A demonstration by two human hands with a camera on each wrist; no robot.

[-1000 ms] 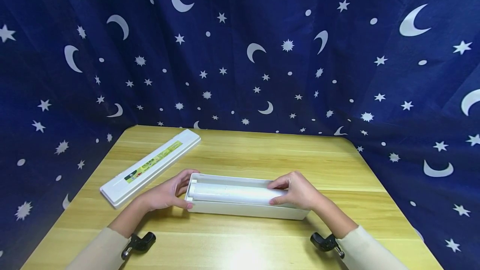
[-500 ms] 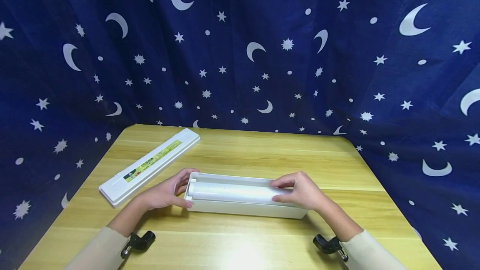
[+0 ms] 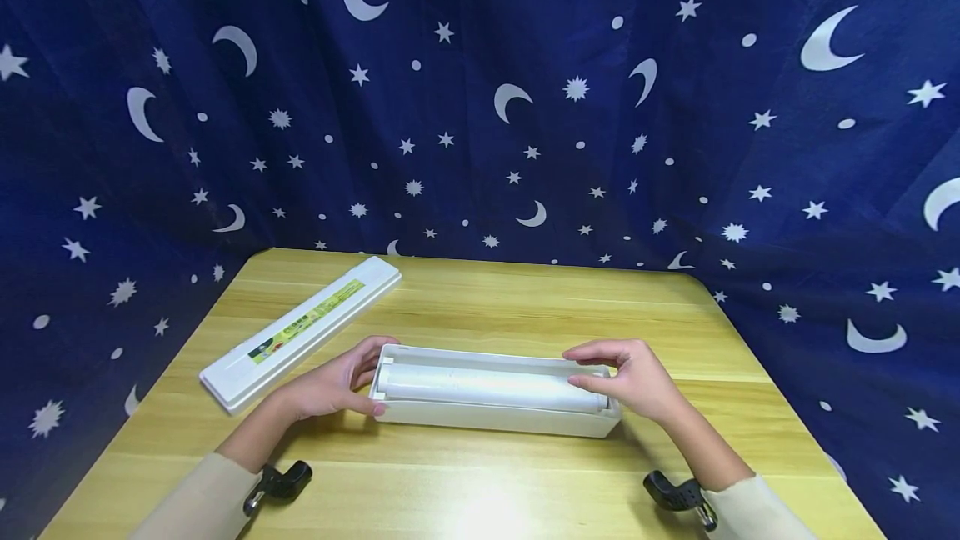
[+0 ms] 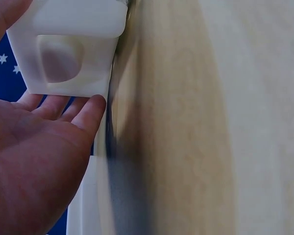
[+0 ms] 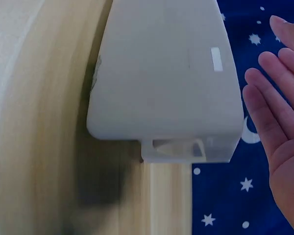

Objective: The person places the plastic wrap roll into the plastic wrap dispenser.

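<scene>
A long white plastic box lies lengthwise across the table, its open top facing up. Inside it rests a smooth white roll. My left hand grips the box's left end, thumb at the front edge and fingers behind; in the left wrist view, fingertips meet the end wall. Over the right end hovers my right hand, thumb and fingers apart around nothing. The right wrist view shows its fingers nearly straight, off to the side of the box.
Behind and left lies a white lid, set diagonally, with a yellow-green label. The wooden table ends at a dark blue curtain with moons and stars. Black wrist mounts sit at both sleeves.
My right hand has let go of the roll and shifted right toward the box's end, leaving more of the roll showing. My left hand and the lid have stayed put.
</scene>
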